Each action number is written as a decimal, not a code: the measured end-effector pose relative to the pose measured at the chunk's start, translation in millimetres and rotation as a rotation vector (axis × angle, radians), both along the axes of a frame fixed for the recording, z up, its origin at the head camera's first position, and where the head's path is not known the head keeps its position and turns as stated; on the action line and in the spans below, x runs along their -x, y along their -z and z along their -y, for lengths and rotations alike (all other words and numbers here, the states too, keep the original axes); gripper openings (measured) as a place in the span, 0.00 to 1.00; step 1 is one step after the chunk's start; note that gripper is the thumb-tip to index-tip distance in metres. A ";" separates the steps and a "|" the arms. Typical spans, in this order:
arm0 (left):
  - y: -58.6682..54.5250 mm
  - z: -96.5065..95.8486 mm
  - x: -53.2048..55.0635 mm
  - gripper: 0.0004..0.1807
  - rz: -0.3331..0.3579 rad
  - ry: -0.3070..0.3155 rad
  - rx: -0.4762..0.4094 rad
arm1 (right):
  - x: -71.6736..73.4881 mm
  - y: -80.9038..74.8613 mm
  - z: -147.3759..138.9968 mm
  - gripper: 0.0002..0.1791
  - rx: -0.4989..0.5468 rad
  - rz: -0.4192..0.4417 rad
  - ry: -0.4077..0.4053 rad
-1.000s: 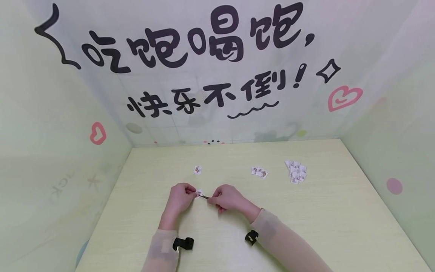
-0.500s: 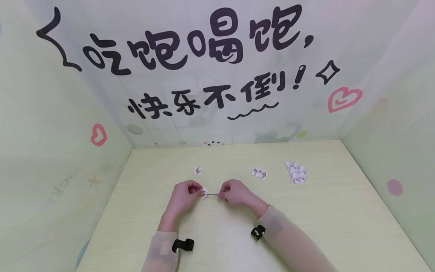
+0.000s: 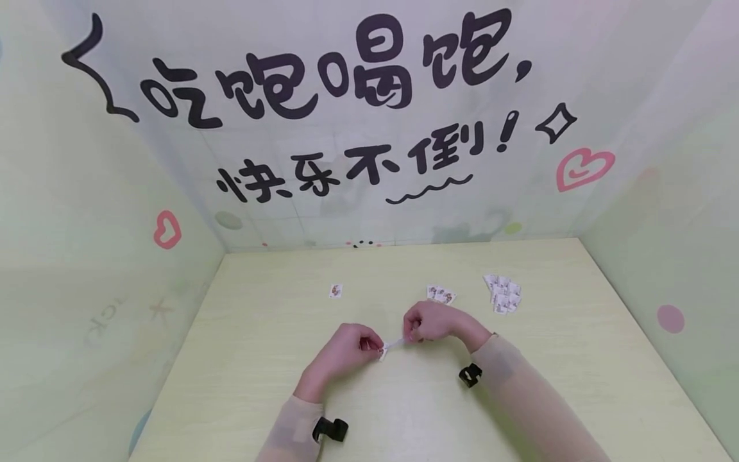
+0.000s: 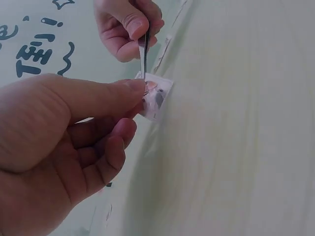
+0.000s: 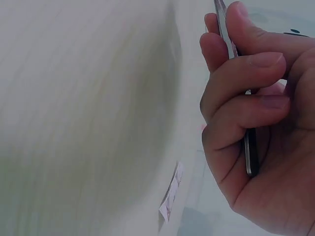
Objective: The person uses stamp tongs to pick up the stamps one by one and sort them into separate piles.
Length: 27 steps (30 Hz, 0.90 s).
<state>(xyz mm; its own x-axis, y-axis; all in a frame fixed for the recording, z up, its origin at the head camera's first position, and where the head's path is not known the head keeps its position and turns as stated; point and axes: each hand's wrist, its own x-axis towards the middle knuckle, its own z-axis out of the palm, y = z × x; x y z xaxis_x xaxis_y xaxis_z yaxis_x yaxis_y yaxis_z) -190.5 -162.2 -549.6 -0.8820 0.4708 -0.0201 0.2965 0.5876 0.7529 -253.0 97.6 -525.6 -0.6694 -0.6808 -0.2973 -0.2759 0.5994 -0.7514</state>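
Observation:
My left hand (image 3: 346, 350) pinches a small white stamp-like picture card (image 4: 160, 101) between thumb and fingers. Printed figures show on its face in the left wrist view. The right hand (image 3: 430, 321) grips a pair of metal tweezers (image 4: 143, 51), whose tips reach the card beside the left thumb. Whether the tips clasp the card is hidden by that thumb. In the right wrist view the dark rear end of the tweezers lies across the palm, under curled fingers. Both hands are over the middle of the table.
One similar card (image 3: 336, 291) lies alone behind the left hand. A short overlapping row of cards (image 3: 441, 294) sits behind the right hand, and a larger pile (image 3: 503, 294) farther right. Walls bound the pale table (image 3: 260, 321) at the back and sides.
Both hands have moved to the right with the card and tweezers. The left hand has come slightly nearer, while the right hand has gone farther back. The cards on the table stay put.

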 end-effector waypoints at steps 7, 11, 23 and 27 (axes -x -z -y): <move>8.9 -3.5 -1.7 0.07 0.019 -0.026 0.026 | -1.2 9.5 3.0 0.08 -0.018 -0.016 0.006; 8.4 -4.1 -1.7 0.06 0.035 -0.053 0.034 | -1.1 10.0 4.4 0.08 -0.019 -0.003 0.020; 6.9 -11.8 -3.8 0.04 0.056 -0.163 0.037 | -23.9 20.1 -0.8 0.07 0.017 -0.025 0.129; 6.6 -15.0 -5.6 0.05 0.067 -0.221 0.052 | -39.7 21.1 1.6 0.07 0.037 -0.033 0.206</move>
